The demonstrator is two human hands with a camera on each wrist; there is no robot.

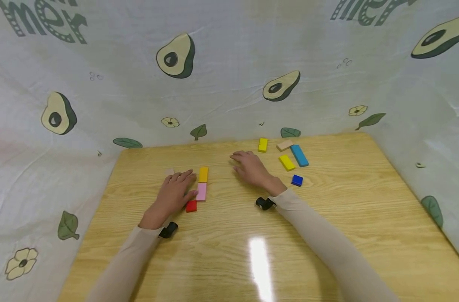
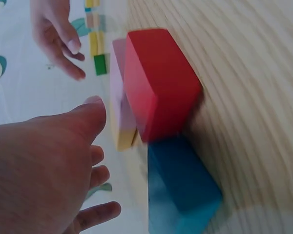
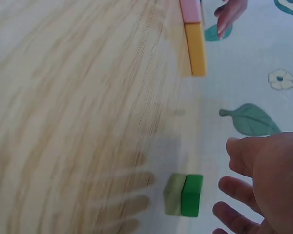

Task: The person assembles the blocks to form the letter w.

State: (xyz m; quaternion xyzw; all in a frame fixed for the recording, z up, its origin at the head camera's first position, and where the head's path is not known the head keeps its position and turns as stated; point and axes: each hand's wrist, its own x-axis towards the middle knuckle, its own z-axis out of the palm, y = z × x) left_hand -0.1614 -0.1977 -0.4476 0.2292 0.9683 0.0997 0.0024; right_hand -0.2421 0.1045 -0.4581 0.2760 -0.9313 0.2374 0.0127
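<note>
My left hand hovers over or rests beside a small group of blocks, fingers spread and loosely bent. Around its thumb are a red block, a pink block and an orange block; pink and orange line up end to end. In the left wrist view, a blue block touches the red one; the hand mostly hides it in the head view. Farther right, my right hand is held above the table with relaxed fingers, holding nothing. Near its fingers stands a green block, hidden in the head view.
Right of the right hand lie two yellow blocks, one a yellow block, plus a tan block, a light blue block and a dark blue block. A pale block peeks out past the left fingers. Patterned cloth borders the wooden table.
</note>
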